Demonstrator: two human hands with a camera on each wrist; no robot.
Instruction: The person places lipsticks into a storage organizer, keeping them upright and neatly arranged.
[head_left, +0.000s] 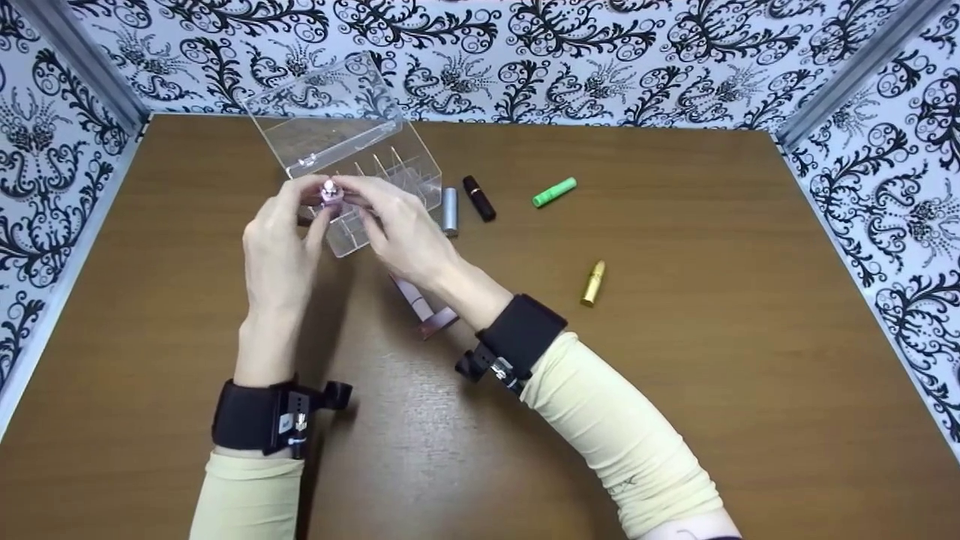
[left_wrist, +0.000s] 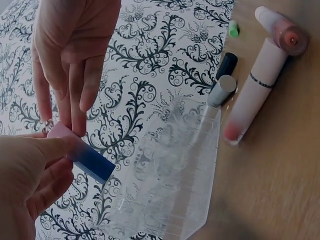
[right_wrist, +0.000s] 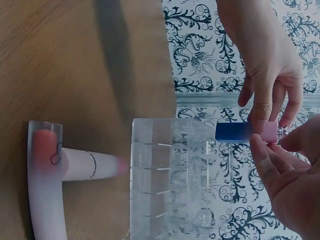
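A slim square pink-and-blue lipstick (right_wrist: 234,131) with a jewelled end is held up over a clear compartment box (head_left: 352,234). My left hand (head_left: 281,247) pinches it between thumb and fingers. My right hand (head_left: 409,236) touches it near the jewelled end with nearly straight fingers. In the head view the fingers hide most of the lipstick, and only its pale end shows. Beneath my hands the box stands with its transparent lid (head_left: 322,112) raised, its dividers visible. What lies in its compartments I cannot tell.
Right of the box lie a silver tube (head_left: 450,211), a black lipstick (head_left: 479,199) and a green tube (head_left: 554,192). Farther right is a gold lipstick (head_left: 593,283). Two pale pink tubes (left_wrist: 260,67) lie below my right forearm. Patterned walls (head_left: 525,67) bound the table.
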